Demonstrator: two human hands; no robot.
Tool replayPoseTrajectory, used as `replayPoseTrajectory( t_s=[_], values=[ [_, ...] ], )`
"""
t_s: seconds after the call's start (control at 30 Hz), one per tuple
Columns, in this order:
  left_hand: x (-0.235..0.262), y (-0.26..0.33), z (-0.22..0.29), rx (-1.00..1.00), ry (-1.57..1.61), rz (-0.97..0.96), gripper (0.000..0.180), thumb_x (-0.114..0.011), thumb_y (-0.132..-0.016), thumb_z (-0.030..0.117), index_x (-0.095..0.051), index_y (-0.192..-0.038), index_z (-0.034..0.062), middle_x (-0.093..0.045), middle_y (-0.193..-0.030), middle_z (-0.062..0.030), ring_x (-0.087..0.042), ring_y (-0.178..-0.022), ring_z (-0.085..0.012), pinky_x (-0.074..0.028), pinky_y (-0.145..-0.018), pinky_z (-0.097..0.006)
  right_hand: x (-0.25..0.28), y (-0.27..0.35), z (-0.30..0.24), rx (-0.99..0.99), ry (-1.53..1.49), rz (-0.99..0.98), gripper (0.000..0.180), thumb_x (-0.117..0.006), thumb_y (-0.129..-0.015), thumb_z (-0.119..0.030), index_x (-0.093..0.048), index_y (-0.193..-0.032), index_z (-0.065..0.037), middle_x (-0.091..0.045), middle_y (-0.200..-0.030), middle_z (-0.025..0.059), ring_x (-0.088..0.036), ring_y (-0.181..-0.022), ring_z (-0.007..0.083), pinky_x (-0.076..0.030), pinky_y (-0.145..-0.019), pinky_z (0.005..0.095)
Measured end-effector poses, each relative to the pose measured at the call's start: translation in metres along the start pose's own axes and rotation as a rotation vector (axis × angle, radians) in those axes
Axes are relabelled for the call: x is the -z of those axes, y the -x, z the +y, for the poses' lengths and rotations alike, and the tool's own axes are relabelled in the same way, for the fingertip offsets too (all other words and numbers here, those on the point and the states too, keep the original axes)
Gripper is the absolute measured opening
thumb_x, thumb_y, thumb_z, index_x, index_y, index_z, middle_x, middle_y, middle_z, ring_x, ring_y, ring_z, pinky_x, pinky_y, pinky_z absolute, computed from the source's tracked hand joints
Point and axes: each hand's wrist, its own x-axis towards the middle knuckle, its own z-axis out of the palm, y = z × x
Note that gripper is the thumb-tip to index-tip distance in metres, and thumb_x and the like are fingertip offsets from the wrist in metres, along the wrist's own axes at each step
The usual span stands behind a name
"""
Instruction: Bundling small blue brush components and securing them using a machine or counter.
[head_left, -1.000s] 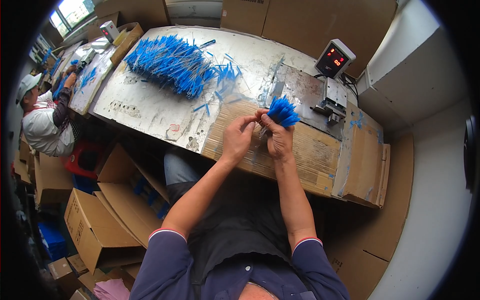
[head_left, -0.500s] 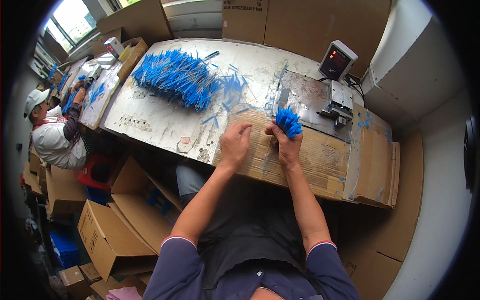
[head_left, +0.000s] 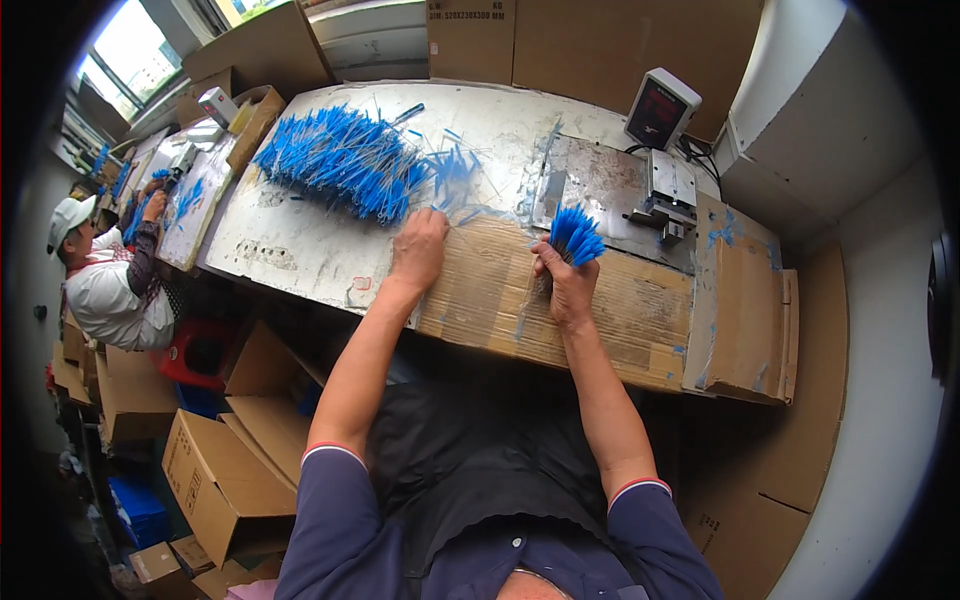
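my right grip [head_left: 568, 288] is closed around a bundle of thin blue-tipped pieces [head_left: 577, 236], blue ends bunched up and away from me, held above the cardboard sheet [head_left: 485, 295] on the near edge of the tabletop [head_left: 310, 245]. my left grip [head_left: 420, 247] is curled at the sheet's left end, just beside the near right corner of the big blue pile [head_left: 345, 160]; can't tell if its fingers pinch anything or touch a piece.

progress: one handful looks gathered and fairly even at the blue ends, so i'd call this bundle well along; can't tell if it's complete. plenty left: the pile covers much of the far left, lying loosely heaped, and a scatter of loose pieces [head_left: 452, 168] sits just right of it. the metal plate [head_left: 600, 180] at far right carries no bundle, the small metal fixture [head_left: 670, 190] on its right side. no finished bundles visible near me, so overall it reads early.
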Motion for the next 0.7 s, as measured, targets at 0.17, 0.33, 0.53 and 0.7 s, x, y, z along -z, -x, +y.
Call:
replayPoseTrajectory(
  t_s=[0.17, 0.33, 0.53, 0.7],
  values=[
    [0.003, 0.004, 0.002, -0.043, 0.016, 0.082, 0.003, -0.058, -0.094, 0.005, -0.061, -0.096, 0.0059, -0.064, -0.094, -0.0121, -0.064, -0.095, -0.0329, -0.054, -0.078, -0.043, -0.001, 0.000, -0.004, -0.045, 0.013, -0.003, 0.014, -0.075, -0.091, -0.002, -0.069, -0.103, 0.000, -0.073, -0.086, 0.0113, -0.065, -0.065, 0.0147, -0.052, -0.057, 0.0291],
    [0.006, 0.007, 0.028, -0.078, 0.200, 0.185, 0.012, -0.057, -0.094, 0.002, -0.065, -0.102, 0.0055, -0.067, -0.095, -0.0137, -0.067, -0.090, -0.0348, -0.054, -0.077, -0.044, -0.006, -0.010, -0.003, -0.246, 0.017, 0.030, 0.014, -0.075, -0.091, -0.004, -0.069, -0.102, 0.001, -0.074, -0.086, 0.0127, -0.066, -0.064, 0.0160, -0.055, -0.057, 0.0301],
    [0.008, 0.023, 0.081, -0.010, 0.354, 0.157, 0.014, -0.064, -0.097, 0.006, -0.072, -0.109, 0.0076, -0.070, -0.097, -0.0131, -0.069, -0.088, -0.0349, -0.054, -0.073, -0.043, -0.019, -0.015, 0.006, -0.528, -0.077, 0.061, 0.015, -0.075, -0.092, -0.007, -0.070, -0.101, 0.004, -0.075, -0.086, 0.0153, -0.069, -0.065, 0.0199, -0.060, -0.058, 0.0334],
    [0.011, 0.032, 0.100, 0.046, 0.404, 0.174, 0.014, -0.065, -0.096, 0.006, -0.072, -0.109, 0.0071, -0.071, -0.094, -0.0122, -0.070, -0.084, -0.0342, -0.054, -0.072, -0.043, -0.013, -0.011, 0.008, -0.494, -0.165, 0.064, 0.014, -0.076, -0.091, -0.006, -0.070, -0.100, 0.003, -0.075, -0.089, 0.0137, -0.069, -0.070, 0.0189, -0.057, -0.058, 0.0313]
  ],
)
